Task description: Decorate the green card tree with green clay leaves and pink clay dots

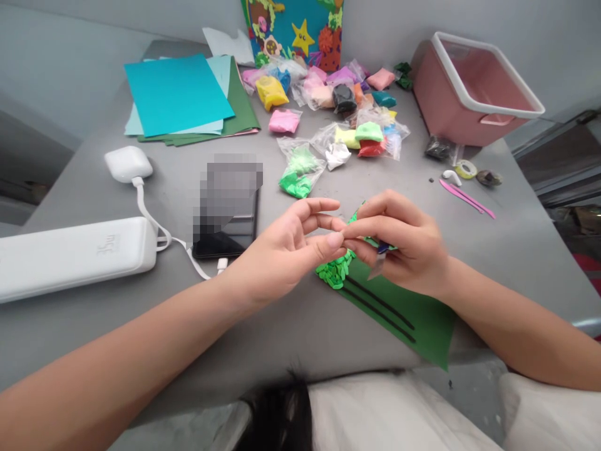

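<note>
My left hand (300, 244) reaches in from the left, thumb and forefinger pinched together, the other fingers loosely bent. Its fingertips meet those of my right hand (404, 241); anything between them is too small to make out. Tucked under the fingers of my right hand is a small knife (377, 266) with a pale pointed blade and a dark blue part. Below both hands lies a dark green sheet (422, 319) bearing two long black strips (382, 310). A cluster of small bright green clay pieces (334, 272) covers its far left part, partly hidden by my hands.
Bagged coloured clay (345, 97) lies behind, before a decorated picture (300, 31). A pink bin (460, 94) stands back right, near pink tools (467, 198). Coloured sheets (178, 94), a phone (225, 213), a cabled white power bank (79, 257) and a white case (129, 164) are left.
</note>
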Demonstrator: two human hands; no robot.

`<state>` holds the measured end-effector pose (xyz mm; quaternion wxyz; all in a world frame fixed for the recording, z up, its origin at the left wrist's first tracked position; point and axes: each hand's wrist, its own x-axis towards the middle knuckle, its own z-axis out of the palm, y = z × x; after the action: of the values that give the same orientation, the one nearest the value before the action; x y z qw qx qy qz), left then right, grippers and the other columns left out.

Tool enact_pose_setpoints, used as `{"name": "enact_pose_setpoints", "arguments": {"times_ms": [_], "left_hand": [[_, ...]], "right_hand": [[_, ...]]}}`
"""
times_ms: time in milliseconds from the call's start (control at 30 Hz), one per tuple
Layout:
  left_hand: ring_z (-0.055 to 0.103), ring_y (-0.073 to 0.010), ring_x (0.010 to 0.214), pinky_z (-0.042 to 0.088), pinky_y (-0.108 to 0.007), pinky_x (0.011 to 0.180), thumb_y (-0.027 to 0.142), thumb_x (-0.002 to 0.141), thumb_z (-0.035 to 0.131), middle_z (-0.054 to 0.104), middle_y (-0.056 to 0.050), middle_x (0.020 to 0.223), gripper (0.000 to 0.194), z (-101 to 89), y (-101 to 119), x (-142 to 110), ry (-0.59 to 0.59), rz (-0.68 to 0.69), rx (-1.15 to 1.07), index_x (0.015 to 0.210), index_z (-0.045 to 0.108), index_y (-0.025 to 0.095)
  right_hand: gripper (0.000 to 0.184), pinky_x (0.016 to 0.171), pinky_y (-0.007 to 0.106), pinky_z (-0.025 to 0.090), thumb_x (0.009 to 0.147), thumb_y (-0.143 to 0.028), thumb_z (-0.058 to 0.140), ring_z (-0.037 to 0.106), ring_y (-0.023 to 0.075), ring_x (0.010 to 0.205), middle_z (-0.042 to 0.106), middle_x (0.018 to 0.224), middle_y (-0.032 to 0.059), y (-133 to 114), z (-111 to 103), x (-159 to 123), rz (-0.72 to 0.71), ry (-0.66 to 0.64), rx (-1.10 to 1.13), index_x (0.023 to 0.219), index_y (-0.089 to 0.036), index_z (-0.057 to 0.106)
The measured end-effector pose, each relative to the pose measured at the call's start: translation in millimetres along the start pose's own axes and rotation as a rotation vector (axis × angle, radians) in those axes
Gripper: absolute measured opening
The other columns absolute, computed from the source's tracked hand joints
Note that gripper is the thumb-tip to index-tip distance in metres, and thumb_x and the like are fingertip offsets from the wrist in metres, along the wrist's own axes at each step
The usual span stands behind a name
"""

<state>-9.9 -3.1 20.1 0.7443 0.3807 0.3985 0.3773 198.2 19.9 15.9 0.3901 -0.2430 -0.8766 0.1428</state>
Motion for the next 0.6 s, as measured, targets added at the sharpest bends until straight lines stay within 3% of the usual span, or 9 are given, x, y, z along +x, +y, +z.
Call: {"name": "enact_pose_setpoints", "arguments": {"times_ms": [200,400,600], "left_hand": [[0.070,-0.0148,0.085,0.053,-0.030,0.081,0.030,0.083,0.083,0.074,-0.001,0.092,0.049,-5.6,1.9,2.5,0.004,-0.039,0.019,0.122,0.057,0.018],[0.069,-0.0142,0.082,0.051,-0.027,0.076,0.031,0.073,0.092,0.075,0.001,0.086,0.059,-6.5,4.7,2.2,-0.026,-0.077,0.049,0.120,0.060,0.020],[0.067,-0.0143,0.078,0.055,-0.028,0.074,0.031,0.080,0.086,0.073,-0.002,0.090,0.033,-3.2,3.8,0.0,-0.073,-0.058,0.046,0.105,0.068,0.018]], "right_hand": [[0.020,0.071,0.028,0.057,0.093,-0.019,0.071,0.064,0.0125,0.078,0.061,0.093,0.0038,2.6,-1.6,-1.7,-0.008,-0.015,0.049,0.113,-0.022,0.071],[0.016,0.071,0.028,0.059,0.095,-0.017,0.067,0.068,0.0139,0.078,0.066,0.089,0.0025,-3.1,-5.8,0.5,0.040,-0.038,0.072,0.102,-0.028,0.075],[0.008,0.076,0.030,0.059,0.097,-0.017,0.062,0.067,0.0157,0.083,0.068,0.092,0.0043,-5.3,-4.3,0.9,0.056,-0.012,0.028,0.098,-0.023,0.067]]}}
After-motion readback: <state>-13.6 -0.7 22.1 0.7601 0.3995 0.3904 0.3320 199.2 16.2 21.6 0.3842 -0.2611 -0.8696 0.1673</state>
